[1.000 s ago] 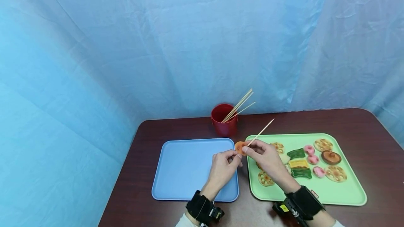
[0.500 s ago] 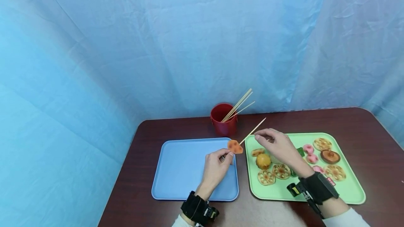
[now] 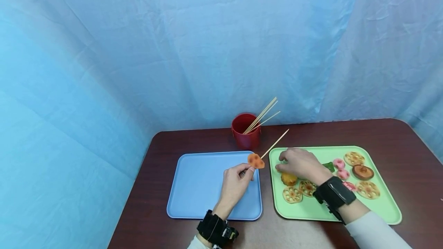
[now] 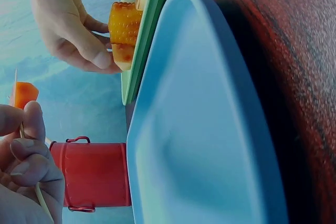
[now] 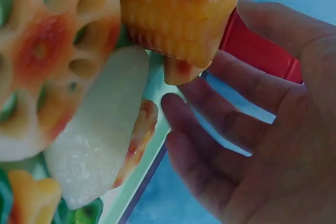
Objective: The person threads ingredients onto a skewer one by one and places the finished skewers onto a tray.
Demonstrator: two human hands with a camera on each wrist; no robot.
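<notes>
Skewer (image 3: 275,143) meets orange slice (image 3: 256,161) in left hand (image 3: 235,184), right hand (image 3: 303,163) near corn (image 3: 288,179).

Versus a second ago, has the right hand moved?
Yes: the right hand went rightward, from the left edge of the green tray to farther over it.

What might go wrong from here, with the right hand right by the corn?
The corn sits close to a lotus slice, so the right hand might nudge that too. The stick's free end points out bare past the orange slice and might poke fingers bringing another piece. The left hand alone holds the stick, so it could twist under a push.
</notes>
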